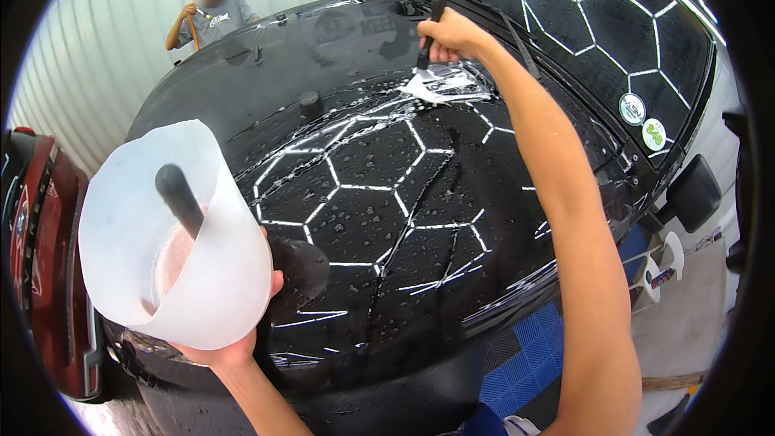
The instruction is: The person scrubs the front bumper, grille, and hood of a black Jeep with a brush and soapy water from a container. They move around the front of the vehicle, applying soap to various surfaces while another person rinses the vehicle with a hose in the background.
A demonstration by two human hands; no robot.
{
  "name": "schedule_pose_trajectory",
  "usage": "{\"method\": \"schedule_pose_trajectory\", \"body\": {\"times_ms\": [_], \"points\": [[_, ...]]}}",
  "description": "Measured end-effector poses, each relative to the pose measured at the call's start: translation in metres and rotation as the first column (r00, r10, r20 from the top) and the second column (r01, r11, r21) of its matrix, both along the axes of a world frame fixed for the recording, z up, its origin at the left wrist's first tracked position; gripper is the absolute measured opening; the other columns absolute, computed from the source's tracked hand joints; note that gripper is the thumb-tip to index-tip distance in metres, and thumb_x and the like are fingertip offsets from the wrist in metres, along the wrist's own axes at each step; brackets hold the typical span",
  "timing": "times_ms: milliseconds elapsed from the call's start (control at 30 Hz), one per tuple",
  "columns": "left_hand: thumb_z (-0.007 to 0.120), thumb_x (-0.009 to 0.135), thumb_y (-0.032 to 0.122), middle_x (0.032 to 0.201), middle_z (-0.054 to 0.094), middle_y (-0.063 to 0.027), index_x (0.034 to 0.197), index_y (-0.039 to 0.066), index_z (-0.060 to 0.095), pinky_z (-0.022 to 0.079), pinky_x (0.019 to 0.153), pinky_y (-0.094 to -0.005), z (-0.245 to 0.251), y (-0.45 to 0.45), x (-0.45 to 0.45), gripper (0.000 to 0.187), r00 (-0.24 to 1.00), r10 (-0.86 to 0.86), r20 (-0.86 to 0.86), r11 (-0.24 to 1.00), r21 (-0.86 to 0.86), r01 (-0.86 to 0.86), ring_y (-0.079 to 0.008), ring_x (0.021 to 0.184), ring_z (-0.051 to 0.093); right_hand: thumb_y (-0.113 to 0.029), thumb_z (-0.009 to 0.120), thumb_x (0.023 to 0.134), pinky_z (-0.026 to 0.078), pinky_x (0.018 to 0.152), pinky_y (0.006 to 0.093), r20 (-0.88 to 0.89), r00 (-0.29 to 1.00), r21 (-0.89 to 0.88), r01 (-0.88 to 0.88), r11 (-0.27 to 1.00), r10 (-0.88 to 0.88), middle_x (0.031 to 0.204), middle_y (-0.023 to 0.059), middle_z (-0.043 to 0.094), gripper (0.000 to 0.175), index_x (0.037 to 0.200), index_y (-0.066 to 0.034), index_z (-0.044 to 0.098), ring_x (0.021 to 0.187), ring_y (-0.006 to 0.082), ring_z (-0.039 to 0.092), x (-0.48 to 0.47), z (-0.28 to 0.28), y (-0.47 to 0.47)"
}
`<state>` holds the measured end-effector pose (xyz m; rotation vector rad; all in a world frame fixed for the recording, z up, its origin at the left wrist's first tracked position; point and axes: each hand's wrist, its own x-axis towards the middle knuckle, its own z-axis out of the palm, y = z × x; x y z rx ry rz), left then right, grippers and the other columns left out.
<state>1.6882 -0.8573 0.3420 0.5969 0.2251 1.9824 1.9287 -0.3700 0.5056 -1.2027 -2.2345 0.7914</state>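
Note:
My left hand [233, 345] holds a cut translucent white plastic container [233, 278] from below and its far side. Pinkish, foamy liquid [175, 254] lies inside, and a black handle [178, 197] sticks up out of it. Across the hood, my right hand [451, 36] grips the black handle of a detailing brush [427, 42]. Its pale bristles touch the rear part of the wet black hood [363, 212], beside a white foamy or shiny patch [454, 85] near the windshield's base. Water drops and hexagonal light reflections cover the hood.
Beyond the hood, a person [215, 15] holds an orange hose [194, 33] with a nozzle. A red vehicle [48, 242] stands at the left. At the right are the side mirror [693, 194], a white chair [651, 278] and blue floor tiles [527, 345]. A wiper [521, 45] lies by the windshield.

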Motion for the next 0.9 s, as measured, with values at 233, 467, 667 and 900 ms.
{"method": "schedule_pose_trajectory", "body": {"times_ms": [233, 467, 667, 900], "points": [[0.057, 0.1, 0.069, 0.177, 0.009, -0.0288, 0.171, 0.015, 0.025, 0.015, 0.112, -0.0913, -0.015, -0.026, -0.039, 0.094, 0.982, -0.041, -0.186, 0.992, 0.107, 0.062, -0.0588, 0.16, -0.007, -0.025, 0.063, 0.096, 0.049, 0.039, 0.0319, 0.052, 0.999, 0.1, -0.02, 0.995, 0.015, 0.063, 0.0143, 0.071, 0.034, 0.096, 0.0073, 0.073, 0.042, 0.0171, 0.062, -0.042, 0.001, -0.037], [0.055, 0.101, 0.07, 0.177, 0.009, -0.0292, 0.172, 0.013, 0.021, 0.015, 0.111, -0.0923, -0.026, -0.027, -0.047, 0.097, 0.99, -0.025, -0.142, 0.99, 0.133, 0.044, -0.06, 0.16, -0.008, -0.026, 0.063, 0.094, 0.049, 0.039, 0.0308, -0.1, 0.957, -0.049, -0.279, 0.959, 0.273, 0.064, 0.0159, 0.07, 0.034, 0.087, 0.0063, 0.072, 0.043, 0.017, 0.062, -0.13, -0.023, -0.1], [0.058, 0.1, 0.067, 0.173, 0.015, -0.0349, 0.17, 0.009, 0.023, 0.024, 0.105, -0.0945, -0.024, -0.025, -0.039, 0.098, 0.996, 0.09, 0.02, 0.989, 0.119, -0.092, -0.0699, 0.153, 0.01, -0.028, 0.062, 0.091, 0.051, 0.046, 0.0362, -0.245, 0.963, 0.222, -0.056, 0.973, 0.111, 0.058, 0.0144, 0.066, 0.039, 0.075, 0.0072, 0.07, 0.046, 0.0216, 0.065, -0.142, -0.055, -0.102], [0.06, 0.096, 0.07, 0.169, 0.024, -0.0368, 0.167, 0.001, 0.024, 0.033, 0.102, -0.0937, -0.016, -0.024, -0.034, 0.105, 0.98, 0.191, -0.059, 0.981, 0.049, -0.188, -0.0711, 0.148, 0.025, -0.029, 0.065, 0.094, 0.054, 0.052, 0.0358, -0.251, 0.958, 0.174, -0.098, 0.98, 0.14, 0.063, 0.0138, 0.07, 0.038, 0.081, 0.0065, 0.071, 0.053, 0.0207, 0.069, -0.173, -0.05, -0.106]]}}
